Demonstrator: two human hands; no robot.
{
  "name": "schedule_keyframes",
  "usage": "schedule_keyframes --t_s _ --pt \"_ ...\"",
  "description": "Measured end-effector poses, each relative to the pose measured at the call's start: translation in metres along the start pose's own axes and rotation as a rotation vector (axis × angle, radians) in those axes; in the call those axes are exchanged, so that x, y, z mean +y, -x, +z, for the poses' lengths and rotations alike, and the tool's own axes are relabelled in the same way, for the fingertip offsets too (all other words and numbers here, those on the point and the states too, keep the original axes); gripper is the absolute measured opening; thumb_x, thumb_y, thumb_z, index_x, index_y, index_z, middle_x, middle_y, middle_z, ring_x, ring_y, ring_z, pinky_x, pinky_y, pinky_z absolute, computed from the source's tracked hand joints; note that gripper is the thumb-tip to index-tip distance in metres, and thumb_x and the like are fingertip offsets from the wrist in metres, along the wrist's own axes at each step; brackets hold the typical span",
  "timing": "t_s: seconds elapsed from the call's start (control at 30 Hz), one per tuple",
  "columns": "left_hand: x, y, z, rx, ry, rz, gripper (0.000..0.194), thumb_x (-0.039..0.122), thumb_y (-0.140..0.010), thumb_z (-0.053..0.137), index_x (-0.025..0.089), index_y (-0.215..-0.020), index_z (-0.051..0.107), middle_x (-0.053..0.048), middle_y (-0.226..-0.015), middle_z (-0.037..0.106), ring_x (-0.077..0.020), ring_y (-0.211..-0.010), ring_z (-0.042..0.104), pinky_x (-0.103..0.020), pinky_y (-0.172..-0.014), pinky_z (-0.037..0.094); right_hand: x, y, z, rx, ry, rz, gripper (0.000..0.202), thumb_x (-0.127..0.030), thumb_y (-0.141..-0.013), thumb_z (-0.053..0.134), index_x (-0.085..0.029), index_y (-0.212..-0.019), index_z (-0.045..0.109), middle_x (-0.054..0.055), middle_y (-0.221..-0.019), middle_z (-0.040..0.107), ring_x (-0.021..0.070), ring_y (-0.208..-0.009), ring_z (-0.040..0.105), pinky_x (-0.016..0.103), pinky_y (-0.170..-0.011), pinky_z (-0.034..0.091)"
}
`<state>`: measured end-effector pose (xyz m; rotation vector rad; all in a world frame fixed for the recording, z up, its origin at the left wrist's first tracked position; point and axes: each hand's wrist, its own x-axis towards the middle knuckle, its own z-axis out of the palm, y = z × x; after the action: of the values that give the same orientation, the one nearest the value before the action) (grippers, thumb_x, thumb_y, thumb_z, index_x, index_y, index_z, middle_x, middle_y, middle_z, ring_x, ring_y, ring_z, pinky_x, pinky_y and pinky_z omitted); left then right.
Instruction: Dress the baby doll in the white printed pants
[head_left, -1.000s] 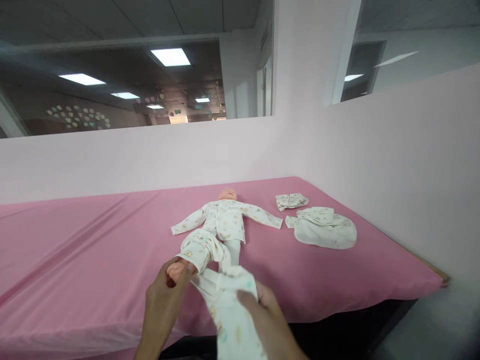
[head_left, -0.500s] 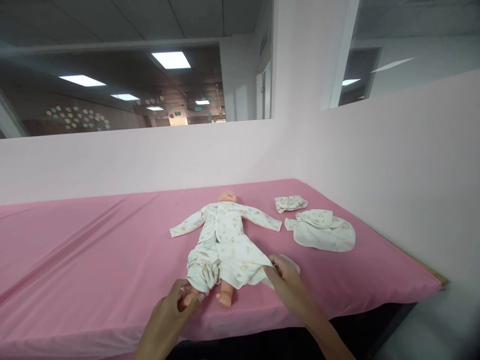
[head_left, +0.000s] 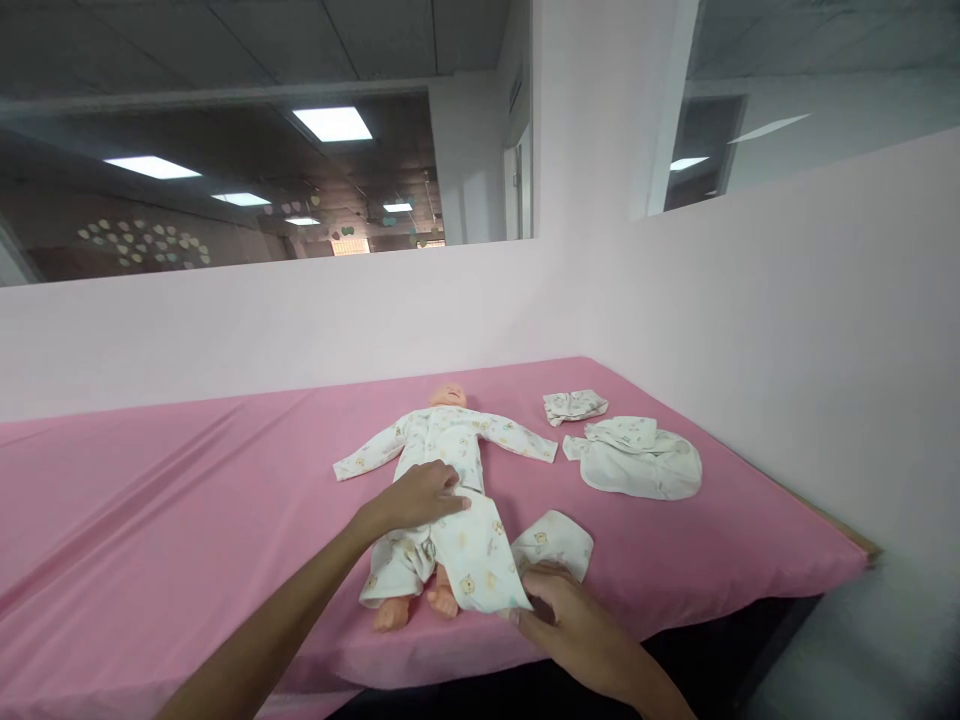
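Observation:
A baby doll (head_left: 448,395) lies on its back, dressed in a white patterned jacket (head_left: 448,432) with sleeves spread. White patterned trousers (head_left: 480,560) cover its legs, and both bare feet show below the hems. My left hand (head_left: 424,497) is at the doll's waist, thumb and fingers closed on the waistband of the trousers. My right hand (head_left: 559,610) pinches the lower corner of the right trouser leg, pulled out flat. Just above that hand lies a folded white patterned cloth (head_left: 555,542).
A pink sheet (head_left: 187,520) covers the table, whose front edge runs close below the doll. To the right lie a small folded cloth (head_left: 574,405) and a white garment pile (head_left: 641,465). A wall stands behind.
My left hand has moved from the doll's left-side foot up to its waist. My right hand has gone down and slightly left with the trouser leg, uncovering the folded cloth.

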<state>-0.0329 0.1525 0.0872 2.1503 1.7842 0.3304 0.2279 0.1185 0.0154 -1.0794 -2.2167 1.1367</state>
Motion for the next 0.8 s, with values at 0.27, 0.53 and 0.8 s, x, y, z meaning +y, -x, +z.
schedule_keyframes --t_s 0.27,0.53,0.8 --pt "-0.019 0.009 0.005 -0.115 0.0 0.036 0.037 0.045 -0.078 0.06 0.021 -0.065 0.035 0.004 -0.063 0.037 -0.0133 -0.058 0.031 -0.027 -0.053 0.02 -0.003 -0.011 -0.006 0.027 -0.21 0.061 0.026 -0.042 -0.092 0.046 -0.021 -0.094 0.06 0.001 -0.096 0.061 0.0139 -0.09 0.055 0.024 -0.077 0.042" --pt "-0.015 0.012 0.006 0.088 0.129 0.058 0.011 0.023 -0.077 0.047 0.022 -0.074 0.037 0.005 -0.07 0.037 -0.0136 -0.062 0.033 -0.026 -0.054 0.025 -0.028 -0.053 -0.002 0.186 -0.22 -0.066 0.03 -0.045 -0.092 0.05 -0.02 -0.106 0.06 0.003 -0.11 0.062 0.0154 -0.103 0.055 0.026 -0.087 0.042" --pt "-0.005 0.034 -0.014 -0.021 0.736 0.11 0.025 0.023 -0.08 0.06 0.022 -0.104 0.054 0.001 -0.089 0.055 -0.0155 -0.081 0.053 -0.024 -0.068 0.042 -0.062 -0.107 -0.007 -0.103 -0.385 -0.189 0.035 -0.044 -0.087 0.059 -0.02 -0.112 0.059 0.003 -0.11 0.06 0.0123 -0.094 0.055 0.022 -0.077 0.042"
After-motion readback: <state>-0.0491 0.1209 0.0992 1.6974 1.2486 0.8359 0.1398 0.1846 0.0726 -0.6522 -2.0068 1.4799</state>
